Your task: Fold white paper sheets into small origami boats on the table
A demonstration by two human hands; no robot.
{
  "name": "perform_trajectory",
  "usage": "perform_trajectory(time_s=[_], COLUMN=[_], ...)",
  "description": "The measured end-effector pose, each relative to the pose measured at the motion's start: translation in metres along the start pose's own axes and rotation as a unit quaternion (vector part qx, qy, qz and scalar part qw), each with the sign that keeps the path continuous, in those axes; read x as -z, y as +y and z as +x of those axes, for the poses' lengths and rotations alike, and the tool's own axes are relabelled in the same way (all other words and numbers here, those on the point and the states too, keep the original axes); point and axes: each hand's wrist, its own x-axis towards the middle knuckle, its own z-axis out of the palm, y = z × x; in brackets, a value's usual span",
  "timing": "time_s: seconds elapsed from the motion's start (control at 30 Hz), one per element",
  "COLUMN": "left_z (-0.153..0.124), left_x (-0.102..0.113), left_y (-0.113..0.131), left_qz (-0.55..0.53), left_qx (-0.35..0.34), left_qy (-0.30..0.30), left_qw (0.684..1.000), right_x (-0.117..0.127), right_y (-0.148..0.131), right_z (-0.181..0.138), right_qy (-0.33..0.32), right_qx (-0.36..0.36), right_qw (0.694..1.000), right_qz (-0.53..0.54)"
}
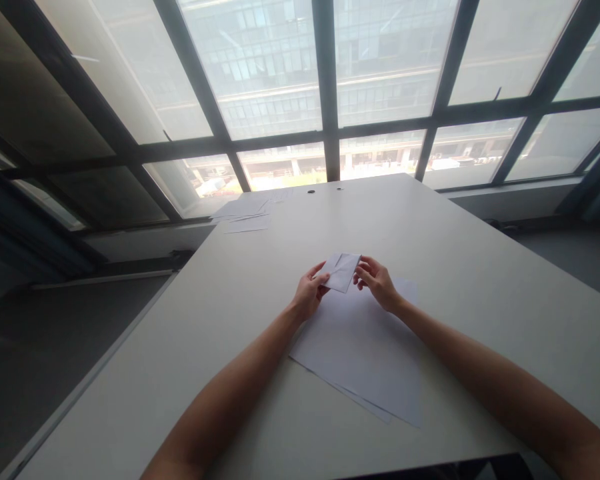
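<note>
A small folded sheet of white paper [344, 273] is held up above the table, with fold lines and a flap showing on its upper face. My left hand [311, 292] grips its left edge, thumb on top and fingers underneath. At the right edge is my right hand [376, 283], fingers curled and fingertips at the paper's upper right corner. Below both hands, a few loose white sheets [365, 360] lie overlapping on the white table [220, 320], their edges slightly out of line.
More white papers [245, 215] lie loosely at the table's far left corner. Two small dark spots, one a round hole [311, 192], are near the far edge. Large framed windows [280, 73] rise behind the table. A dark object [450, 467] shows at the near edge.
</note>
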Motion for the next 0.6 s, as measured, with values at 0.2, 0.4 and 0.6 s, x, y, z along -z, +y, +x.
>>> perform_trajectory(time_s=[0.2, 0.4, 0.6], left_z=[-0.003, -0.012, -0.016], left_x=[-0.003, -0.012, -0.014], left_y=[-0.003, -0.001, 0.002], left_qz=[0.113, 0.174, 0.106], left_qx=[-0.118, -0.156, -0.112], left_qy=[0.024, 0.011, -0.016], left_qw=[0.986, 0.972, 0.988], right_x=[0.003, 0.003, 0.007], right_y=[0.005, 0.008, 0.015], right_z=[0.004, 0.005, 0.007], right_qy=[0.073, 0.086, 0.076], right_qx=[-0.012, 0.023, 0.01], right_qw=[0.997, 0.994, 0.996], right_qz=[-0.023, -0.066, -0.054])
